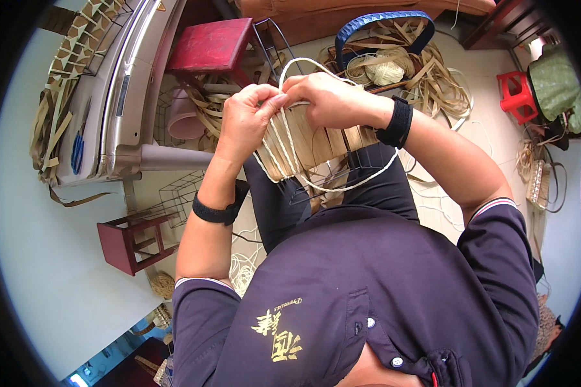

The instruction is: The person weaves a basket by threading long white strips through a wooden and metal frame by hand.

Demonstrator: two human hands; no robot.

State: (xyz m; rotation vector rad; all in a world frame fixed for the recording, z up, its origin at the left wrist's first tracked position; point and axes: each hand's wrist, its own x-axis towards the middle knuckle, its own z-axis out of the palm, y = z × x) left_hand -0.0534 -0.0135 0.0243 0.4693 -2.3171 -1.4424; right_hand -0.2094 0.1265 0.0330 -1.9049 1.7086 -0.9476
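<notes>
Dark shirt (pixel 381 258) is positioned nearest the camera. Cord (pixel 306 59) is pinched, finger to thumb, by the left hand (pixel 246 119); the right hand (pixel 332 100) is curled alongside, its grip indeterminable. Tan panel (pixel 323 145) is located below, over the lap (pixel 268 206).

Cream-white cord (pixel 290 140) stands pale against tan, brown-toned strips (pixel 319 143); a dark purple shirt (pixel 374 258) bears gold lettering (pixel 285 345), its sleeve edge (pixel 494 204) striped white and red; wristbands (pixel 397 122) show black; around them, a crimson stool (pixel 213 44), bright-red plastic stool (pixel 518 97), dusty-pink pail (pixel 183 119), blue-handled scissors (pixel 77 153), muted-green cloth (pixel 558 87) and blue band (pixel 382 21) with repeating ridges.
</notes>
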